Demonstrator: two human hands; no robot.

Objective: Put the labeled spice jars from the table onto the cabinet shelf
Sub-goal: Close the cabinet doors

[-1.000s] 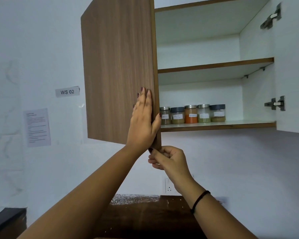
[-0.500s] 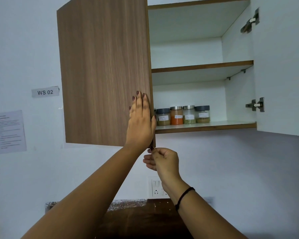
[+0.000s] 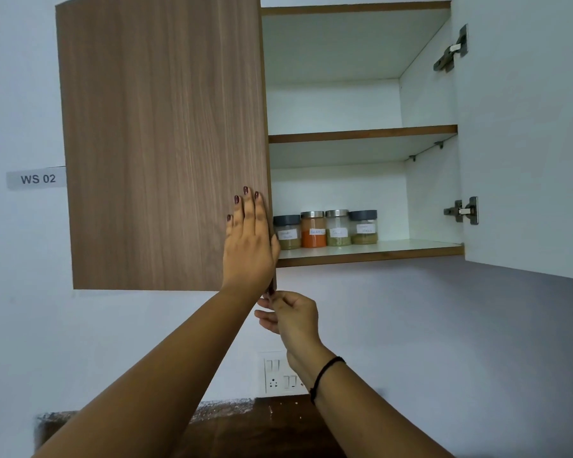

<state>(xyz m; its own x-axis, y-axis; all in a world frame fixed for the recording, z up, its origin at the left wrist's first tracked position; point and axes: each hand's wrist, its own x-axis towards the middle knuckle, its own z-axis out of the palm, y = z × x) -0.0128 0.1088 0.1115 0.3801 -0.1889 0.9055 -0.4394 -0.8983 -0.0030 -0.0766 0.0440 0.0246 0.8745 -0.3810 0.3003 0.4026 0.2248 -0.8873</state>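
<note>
Several labeled spice jars (image 3: 325, 229) stand in a row on the bottom cabinet shelf (image 3: 371, 253), at its left end; the leftmost is partly hidden behind the door edge. The brown left cabinet door (image 3: 159, 143) covers the left half of the cabinet. My left hand (image 3: 250, 246) lies flat against its lower right corner, fingers together and pointing up. My right hand (image 3: 286, 314) is just below that corner, fingertips pinching the door's bottom edge. Neither hand holds a jar.
The white right cabinet door (image 3: 526, 127) stands wide open, with two metal hinges (image 3: 462, 211). The upper shelf (image 3: 361, 133) holds nothing. A wall socket (image 3: 280, 375) sits below my right hand, above a dark wooden table (image 3: 245, 431). A "WS 02" sign (image 3: 37, 178) is at left.
The left door has swung further toward the cabinet under both hands, hiding one more jar at the left end of the row. The view has shifted to the left.
</note>
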